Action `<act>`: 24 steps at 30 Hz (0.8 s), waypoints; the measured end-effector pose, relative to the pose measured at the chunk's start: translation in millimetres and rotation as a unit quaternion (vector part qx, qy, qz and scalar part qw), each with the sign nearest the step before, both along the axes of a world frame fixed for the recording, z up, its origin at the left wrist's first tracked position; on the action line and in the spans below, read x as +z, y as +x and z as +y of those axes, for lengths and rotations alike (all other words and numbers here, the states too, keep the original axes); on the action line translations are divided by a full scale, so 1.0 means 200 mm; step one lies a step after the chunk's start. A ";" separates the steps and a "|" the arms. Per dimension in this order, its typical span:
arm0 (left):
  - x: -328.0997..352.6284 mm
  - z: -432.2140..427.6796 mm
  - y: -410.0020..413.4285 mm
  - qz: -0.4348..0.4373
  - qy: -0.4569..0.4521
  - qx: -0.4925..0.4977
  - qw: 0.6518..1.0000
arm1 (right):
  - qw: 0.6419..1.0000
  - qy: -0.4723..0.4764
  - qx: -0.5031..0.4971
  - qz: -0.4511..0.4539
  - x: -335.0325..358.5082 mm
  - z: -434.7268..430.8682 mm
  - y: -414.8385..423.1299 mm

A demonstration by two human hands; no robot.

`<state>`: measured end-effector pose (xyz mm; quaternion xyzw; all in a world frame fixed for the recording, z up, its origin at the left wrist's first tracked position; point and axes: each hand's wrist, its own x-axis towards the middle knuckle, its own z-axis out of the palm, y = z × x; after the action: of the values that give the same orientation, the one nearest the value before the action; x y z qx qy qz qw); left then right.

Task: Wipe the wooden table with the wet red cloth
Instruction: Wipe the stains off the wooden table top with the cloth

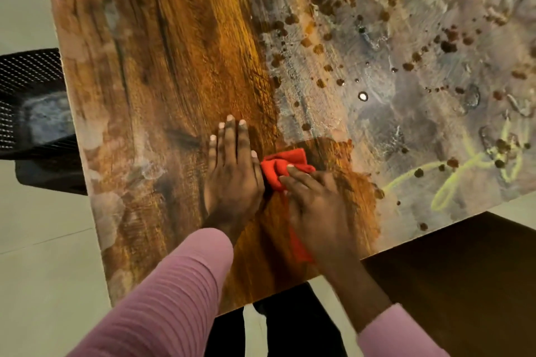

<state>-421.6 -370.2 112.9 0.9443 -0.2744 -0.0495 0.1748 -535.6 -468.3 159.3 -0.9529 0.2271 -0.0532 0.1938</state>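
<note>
Now right hand (316, 206) is pressing red cloth (285, 164) under spread fingers, not clenching, near front edge of wooden table (174, 66), at border of grey smeared film (406, 113). Left hand (232, 174) is lying open, flat beside cloth, probably for bracing.

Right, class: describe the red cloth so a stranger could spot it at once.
Start at the wooden table, half clean, half smeared. Near its front edge, the right hand presses a crumpled cloth. It is the only bright red thing there.
</note>
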 end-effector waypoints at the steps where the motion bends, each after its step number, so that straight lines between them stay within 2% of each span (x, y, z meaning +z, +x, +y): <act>1: 0.00 0.00 0.00 0.002 -0.001 -0.001 1.000 | 0.999 -0.017 -0.031 0.013 0.00 -0.07 0.00; 5: 0.01 0.01 0.00 0.015 -0.001 -0.013 1.000 | 0.977 -0.029 -0.206 0.049 -0.02 -0.29 0.07; 7: 0.02 0.01 0.01 0.016 0.000 -0.009 1.000 | 0.971 -0.023 -0.235 0.040 0.00 -0.19 0.12; 8: 0.03 0.00 0.01 0.018 -0.001 -0.006 1.000 | 0.977 -0.019 -0.211 0.025 0.01 -0.11 0.14; 11: 0.03 0.01 0.01 0.028 -0.011 -0.006 1.000 | 0.999 -0.022 -0.039 -0.008 0.02 0.08 0.15; 13: 0.02 0.03 0.01 0.032 -0.009 -0.009 0.999 | 0.999 -0.042 -0.006 0.006 0.01 -0.01 0.15; 16: 0.01 0.02 0.00 0.024 0.005 -0.016 1.000 | 0.986 -0.056 -0.148 0.055 -0.02 -0.27 0.21; 18: 0.01 0.01 0.01 0.027 0.012 -0.020 0.999 | 0.973 -0.040 -0.224 0.044 -0.03 -0.34 0.28; 19: 0.01 0.01 0.01 0.028 0.014 -0.020 0.999 | 0.972 -0.034 -0.231 0.034 -0.03 -0.32 0.33; 21: 0.01 0.01 0.01 0.030 0.018 -0.018 0.999 | 0.983 -0.031 -0.177 0.021 -0.01 -0.18 0.38; 24: 0.01 0.01 0.01 0.037 0.019 -0.008 0.999 | 0.999 -0.030 -0.019 0.013 -0.02 -0.02 0.34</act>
<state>-419.2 -369.1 114.9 0.9427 -0.2743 -0.0910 0.1664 -467.3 -471.7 155.1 -0.9543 0.2463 -0.0516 0.1612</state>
